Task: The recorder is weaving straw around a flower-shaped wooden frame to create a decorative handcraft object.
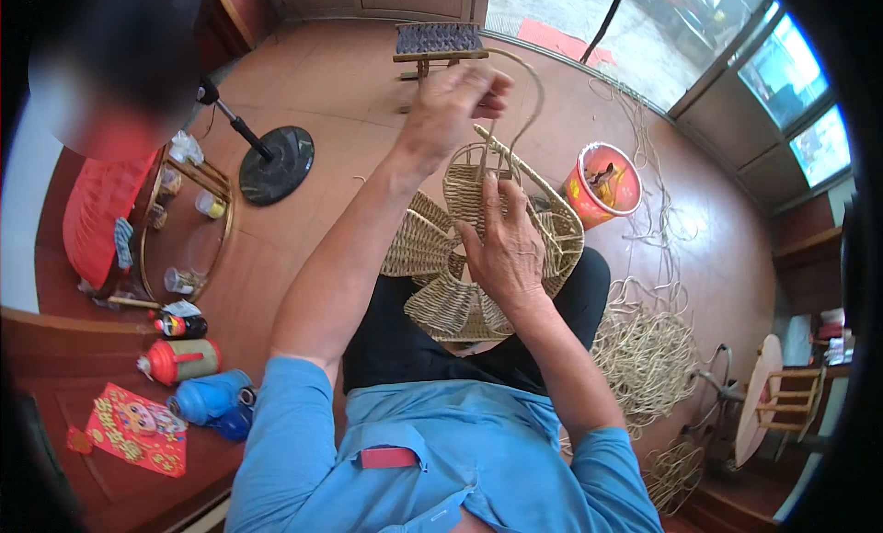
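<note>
On my lap lies a woven tan rope basket [432, 248] with petal-shaped panels and a rimmed side. My left hand [455, 110] is raised above its far end, fingers curled round a tan cord [533, 87] that arches to the right and down to the weave. My right hand [504, 248] lies over the upper middle of the basket, fingers stretched along the weave where cord strands come up, thumb apart. Part of the weave is hidden under it.
An orange bucket [579, 191] stands right of the basket, a heap of cord [644, 367] at lower right. A woven stool [440, 38] stands ahead. At left are a black stand base [276, 170], a rack with jars [207, 202], flasks and bottles [198, 400].
</note>
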Motion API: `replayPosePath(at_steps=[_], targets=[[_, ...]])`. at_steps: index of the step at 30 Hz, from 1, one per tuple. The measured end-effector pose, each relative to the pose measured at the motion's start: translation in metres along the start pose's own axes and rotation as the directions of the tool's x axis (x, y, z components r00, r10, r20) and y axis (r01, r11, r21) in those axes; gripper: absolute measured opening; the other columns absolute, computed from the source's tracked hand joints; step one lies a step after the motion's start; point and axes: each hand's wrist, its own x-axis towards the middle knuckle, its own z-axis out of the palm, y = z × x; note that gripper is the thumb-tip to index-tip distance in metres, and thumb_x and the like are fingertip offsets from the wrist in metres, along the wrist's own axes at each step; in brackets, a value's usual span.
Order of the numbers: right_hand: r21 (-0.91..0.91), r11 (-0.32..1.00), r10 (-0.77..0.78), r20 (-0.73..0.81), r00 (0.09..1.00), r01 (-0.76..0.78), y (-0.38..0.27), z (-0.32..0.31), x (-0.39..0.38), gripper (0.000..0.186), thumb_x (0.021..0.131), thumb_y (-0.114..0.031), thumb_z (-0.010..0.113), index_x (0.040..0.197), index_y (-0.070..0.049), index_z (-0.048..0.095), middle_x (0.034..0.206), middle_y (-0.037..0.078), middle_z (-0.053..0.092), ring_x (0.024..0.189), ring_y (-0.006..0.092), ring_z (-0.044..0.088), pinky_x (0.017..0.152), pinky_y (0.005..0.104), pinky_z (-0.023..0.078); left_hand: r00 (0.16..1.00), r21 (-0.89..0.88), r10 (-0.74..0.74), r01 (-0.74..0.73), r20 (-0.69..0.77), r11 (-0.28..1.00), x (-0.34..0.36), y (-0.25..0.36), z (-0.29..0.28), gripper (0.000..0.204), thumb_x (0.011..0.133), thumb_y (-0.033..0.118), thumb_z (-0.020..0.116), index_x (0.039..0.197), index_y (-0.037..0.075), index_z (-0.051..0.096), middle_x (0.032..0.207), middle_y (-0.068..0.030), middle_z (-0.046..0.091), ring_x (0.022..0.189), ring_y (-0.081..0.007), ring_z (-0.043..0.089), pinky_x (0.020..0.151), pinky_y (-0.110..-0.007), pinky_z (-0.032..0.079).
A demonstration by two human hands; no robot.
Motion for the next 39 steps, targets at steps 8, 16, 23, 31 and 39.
replayPosePath(at_steps=[8,16,23,31,39], targets=[[0.129,0.988,0.088,0.005,0.996,-0.088,-0.001,-0.008,0.011,0.058,0.093,-0.026,0.077,0.143,-0.009,0.054,0.132,0.018,0.052,0.112,0.0380,0.068,0.085,0.0468,0.061,0.991,0.657,0.047,0.047,-0.125,0.753,-0.037,-0.003,0.000,0.046,0.108,0.041,0.067,0.116,-0.004,0.068,0.111,-0.0092,0.073,0.103,-0.0163,0.071,0.092,-0.031,0.057],[0.174,0.982,0.076,-0.040,0.996,-0.067,0.001,-0.003,0.010,0.052,0.095,-0.025,0.076,0.141,-0.009,0.056,0.132,0.017,0.054,0.108,0.0375,0.070,0.082,0.0475,0.060,0.982,0.243,-0.187,0.188,-0.027,0.952,-0.055,-0.066,-0.010,0.035,0.099,0.010,0.077,0.125,-0.004,0.059,0.110,-0.0100,0.071,0.104,-0.0133,0.067,0.089,-0.031,0.057],[0.195,0.978,0.088,-0.030,0.996,-0.080,0.000,-0.004,0.010,0.050,0.096,-0.024,0.075,0.141,-0.011,0.057,0.132,0.016,0.055,0.109,0.0376,0.070,0.085,0.0485,0.059,0.958,0.021,-0.261,0.265,-0.121,0.964,-0.071,-0.062,-0.015,0.036,0.095,0.007,0.078,0.124,-0.003,0.059,0.104,-0.0056,0.071,0.097,-0.0097,0.066,0.085,-0.027,0.055],[0.189,0.979,0.087,-0.066,0.994,-0.073,0.003,0.000,0.010,0.046,0.097,-0.025,0.075,0.139,-0.014,0.061,0.132,0.014,0.057,0.111,0.0370,0.069,0.087,0.0481,0.058,0.956,0.069,-0.237,0.252,-0.173,0.965,-0.076,-0.067,-0.021,0.028,0.097,0.014,0.072,0.119,0.000,0.062,0.094,-0.0060,0.072,0.087,-0.0189,0.071,0.077,-0.039,0.055],[0.179,0.982,0.073,-0.090,0.993,-0.056,0.002,-0.002,0.010,0.045,0.096,-0.023,0.076,0.138,-0.014,0.063,0.130,0.014,0.059,0.107,0.0358,0.070,0.084,0.0476,0.059,0.954,0.846,0.199,0.088,-0.222,0.526,-0.096,-0.039,-0.026,0.022,0.105,0.025,0.059,0.096,0.005,0.060,0.088,-0.0201,0.072,0.084,-0.0446,0.070,0.074,-0.054,0.053]])
